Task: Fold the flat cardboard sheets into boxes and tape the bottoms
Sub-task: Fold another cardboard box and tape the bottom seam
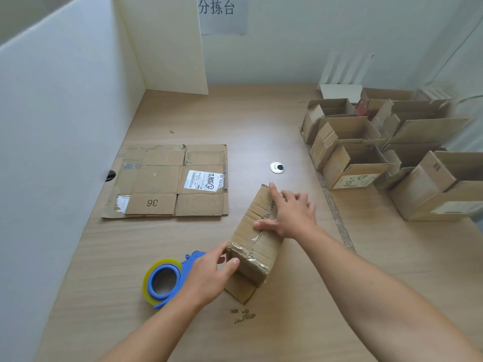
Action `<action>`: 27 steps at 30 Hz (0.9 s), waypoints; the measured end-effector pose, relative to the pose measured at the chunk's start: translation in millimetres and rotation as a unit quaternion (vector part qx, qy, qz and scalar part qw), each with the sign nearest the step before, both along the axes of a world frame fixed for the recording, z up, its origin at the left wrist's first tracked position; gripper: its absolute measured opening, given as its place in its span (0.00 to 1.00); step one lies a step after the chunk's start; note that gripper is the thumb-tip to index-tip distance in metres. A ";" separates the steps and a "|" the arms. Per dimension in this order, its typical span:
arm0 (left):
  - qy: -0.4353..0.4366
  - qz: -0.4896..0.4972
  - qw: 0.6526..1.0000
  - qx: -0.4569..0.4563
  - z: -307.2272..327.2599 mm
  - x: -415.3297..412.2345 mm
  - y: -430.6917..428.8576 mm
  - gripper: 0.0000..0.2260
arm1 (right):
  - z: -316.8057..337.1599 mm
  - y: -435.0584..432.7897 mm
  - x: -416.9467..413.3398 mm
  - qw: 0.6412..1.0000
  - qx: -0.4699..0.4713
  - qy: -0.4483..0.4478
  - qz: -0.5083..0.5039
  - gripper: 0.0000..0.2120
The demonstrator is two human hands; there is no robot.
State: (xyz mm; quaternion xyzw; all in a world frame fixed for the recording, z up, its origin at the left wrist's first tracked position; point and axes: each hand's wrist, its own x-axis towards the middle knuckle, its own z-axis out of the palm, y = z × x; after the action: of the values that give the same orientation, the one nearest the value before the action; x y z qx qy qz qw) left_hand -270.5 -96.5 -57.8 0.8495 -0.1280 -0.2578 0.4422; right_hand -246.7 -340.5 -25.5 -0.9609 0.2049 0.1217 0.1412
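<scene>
I see a wooden table point(261, 121) with white boards point(65, 113) standing at nine o'clock and a paper sign point(222, 14) at twelve. A round metal cap point(277, 167) sits near centre toward two, and cardboard crumbs point(243, 316) lie at six.

Soft, even daylight fills my bench point(261, 121); it seems brightest at the right edge, where the folded boxes point(407, 142) smear into blur; shadows are faint, only a pale one under the box point(257, 246) I hold; its tape point(257, 235) glints a little; the wide lens bows the white partition point(52, 126) on my left; the centre is sharp.
</scene>
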 end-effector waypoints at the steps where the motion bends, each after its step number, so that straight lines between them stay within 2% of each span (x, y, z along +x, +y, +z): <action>1: 0.002 0.004 1.000 -0.006 -0.3 -0.6 -2.1 0.16 | -2.3 -0.6 0.3 1.000 -0.007 0.002 0.002 0.56; 4: 0.008 0.038 0.999 -0.024 -0.2 -2.3 -12.3 0.12 | -4.3 0.4 0.0 0.999 0.036 0.013 -0.008 0.59; 7: -0.020 0.042 0.999 -0.008 -0.7 -3.4 -20.4 0.18 | -4.3 9.2 -9.1 0.997 0.076 0.031 0.015 0.66; 10: -0.037 0.047 0.998 -0.003 -2.9 -2.7 -22.9 0.19 | -5.2 16.4 -17.8 0.998 0.063 0.019 0.015 0.65; 14: -0.047 0.037 0.998 -0.009 -4.7 -1.8 -21.5 0.17 | -0.7 -11.2 -14.6 0.997 0.071 -0.018 -0.005 0.56; 18: -0.047 0.051 0.998 0.001 -6.7 4.4 -20.7 0.23 | -11.7 -50.7 -18.1 0.985 0.153 -0.072 -0.036 0.34; 20: -0.045 0.063 0.997 0.004 -7.5 9.1 -22.5 0.25 | -20.1 -58.1 -25.8 0.964 0.227 -0.116 -0.077 0.24; 23: -0.051 0.071 0.996 0.016 -9.5 15.5 -25.5 0.25 | -28.4 -61.6 -37.0 0.912 0.349 -0.161 -0.145 0.15; 27: -0.045 0.124 0.991 0.002 -6.1 24.3 -32.6 0.25 | -34.6 -55.6 -59.4 0.837 0.464 -0.157 -0.245 0.12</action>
State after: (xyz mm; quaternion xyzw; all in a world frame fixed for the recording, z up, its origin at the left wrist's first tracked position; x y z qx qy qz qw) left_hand -246.2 -129.2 -63.9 0.8703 -0.0409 -0.1622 0.4632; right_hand -306.0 -396.1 -60.1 -0.7074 0.3281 0.0111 0.6259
